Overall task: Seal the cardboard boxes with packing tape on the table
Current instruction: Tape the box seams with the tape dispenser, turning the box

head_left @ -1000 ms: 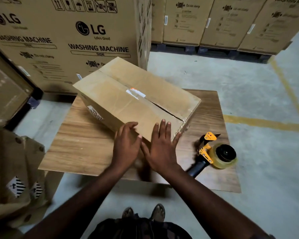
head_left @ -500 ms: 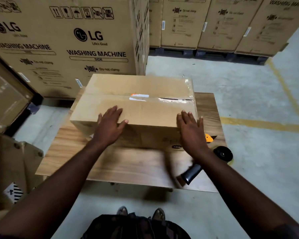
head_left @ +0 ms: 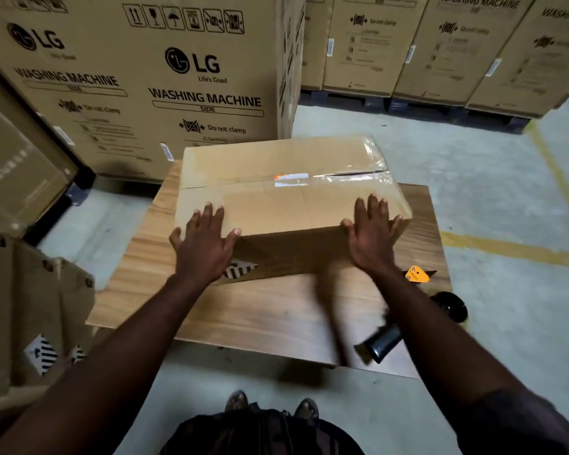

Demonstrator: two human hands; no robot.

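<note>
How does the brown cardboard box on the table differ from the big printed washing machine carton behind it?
The plain brown cardboard box lies on the wooden table; the big printed washing machine carton stands behind it, far larger. The box top shows glossy tape on its seam; the carton bears black LG lettering. The left hand and right hand rest on the box; the carton is untouched. Both are brown cardboard.

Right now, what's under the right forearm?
The tape dispenser lies on the table there: its orange guard, black hub and black handle show. Its middle is covered by the right forearm.
</note>
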